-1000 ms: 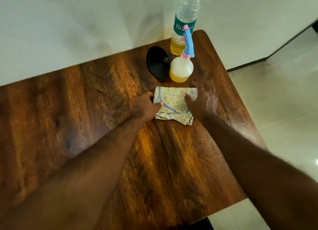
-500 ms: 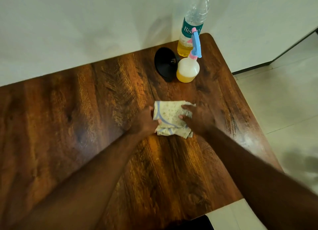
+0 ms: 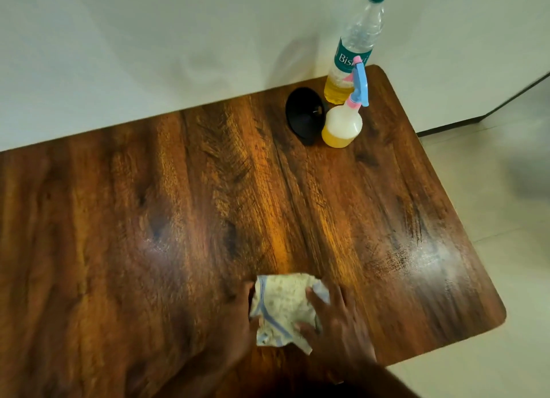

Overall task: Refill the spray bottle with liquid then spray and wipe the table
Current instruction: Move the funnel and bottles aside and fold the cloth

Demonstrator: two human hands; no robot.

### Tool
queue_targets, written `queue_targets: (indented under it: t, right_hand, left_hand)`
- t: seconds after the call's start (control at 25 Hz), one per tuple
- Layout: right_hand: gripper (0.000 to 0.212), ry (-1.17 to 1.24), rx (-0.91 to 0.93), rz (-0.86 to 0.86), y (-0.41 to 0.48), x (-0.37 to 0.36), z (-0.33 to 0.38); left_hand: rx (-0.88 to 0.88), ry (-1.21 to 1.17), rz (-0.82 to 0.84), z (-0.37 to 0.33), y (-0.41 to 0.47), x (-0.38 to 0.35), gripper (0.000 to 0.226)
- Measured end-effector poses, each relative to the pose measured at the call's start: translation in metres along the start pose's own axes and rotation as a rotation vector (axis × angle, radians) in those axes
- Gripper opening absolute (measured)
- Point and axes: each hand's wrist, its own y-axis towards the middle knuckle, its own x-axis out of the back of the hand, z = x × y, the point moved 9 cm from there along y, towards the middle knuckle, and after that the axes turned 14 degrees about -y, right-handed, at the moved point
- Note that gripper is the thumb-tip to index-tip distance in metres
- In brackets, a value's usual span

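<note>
A folded cream cloth with blue stripes (image 3: 281, 304) lies on the brown wooden table (image 3: 178, 219) near its front edge. My left hand (image 3: 235, 323) grips the cloth's left side and my right hand (image 3: 336, 323) presses on its right side. At the far right corner stands the white spray bottle (image 3: 342, 127) with yellow liquid and a blue and pink trigger head. Behind it is a clear plastic bottle (image 3: 354, 49) with a green cap and a little yellow liquid at the bottom.
A black funnel (image 3: 303, 115) lies on its side just left of the spray bottle. A white wall runs along the table's far edge. Pale tiled floor (image 3: 506, 219) lies beyond the right and front edges. A shiny wet patch (image 3: 428, 257) shows near the right edge.
Both hands have dragged the cloth from near the bottles back toward the table's front edge. The bottles and funnel have stayed put.
</note>
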Motion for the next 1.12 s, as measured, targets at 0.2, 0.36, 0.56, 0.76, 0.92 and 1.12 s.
queue_targets:
  t: [0.2,0.36,0.56,0.76,0.92,1.12]
  right_hand:
    - [0.058,0.035,0.004,-0.203,-0.038,-0.008,-0.005]
    - [0.046,0.133,-0.028,-0.292,-0.012,0.007,-0.024]
    - [0.050,0.129,-0.097,-0.295,0.073,0.052,-0.091]
    - [0.050,0.127,-0.066,-0.248,0.174,0.109,-0.145]
    - [0.052,0.130,-0.021,-0.237,0.228,0.131,-0.168]
    - [0.059,-0.059,-0.195,-0.369,0.223,0.149,-0.169]
  left_hand:
    - [0.034,0.092,-0.013,0.001,-0.017,-0.010,0.072]
    - [-0.076,0.087,-0.008,-0.045,0.017,-0.004,0.066]
    - [-0.180,0.124,-0.066,-0.123,0.108,0.006,0.067]
    - [-0.158,0.023,-0.143,-0.184,0.194,0.020,0.069]
    - [-0.178,0.020,-0.197,-0.211,0.234,0.028,0.069]
    - [-0.237,0.074,-0.275,-0.220,0.238,0.035,0.073]
